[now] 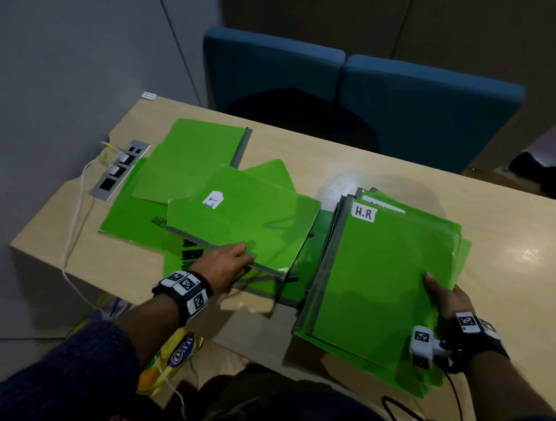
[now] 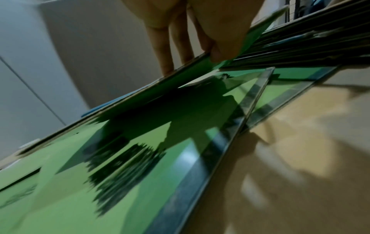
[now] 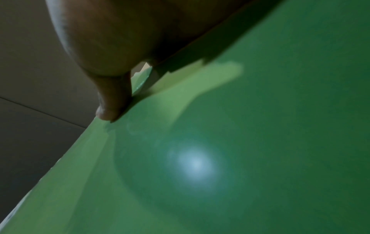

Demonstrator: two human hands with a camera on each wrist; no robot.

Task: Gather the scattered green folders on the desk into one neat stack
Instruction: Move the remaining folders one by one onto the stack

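A flat green plastic folder [image 1: 244, 214] is pinched at its near edge by the left hand [image 1: 224, 265], just beside the gathered green stack [image 1: 383, 275], steadied under the right hand [image 1: 447, 298], thumb pressing.

- The right hand [image 1: 450, 300] is hiding its fingers under the stack of folders [image 1: 383, 282]; only the thumb is showing on top.
- The lifted folder [image 1: 247, 218] is covering most of the folders beneath it.
- The small label [image 1: 213, 200] on it is staying too blurred to read.
- The desk [image 1: 513, 231] is running off the head view's right edge.
- The left wrist view is smearing the black scribbles [image 2: 124, 171].
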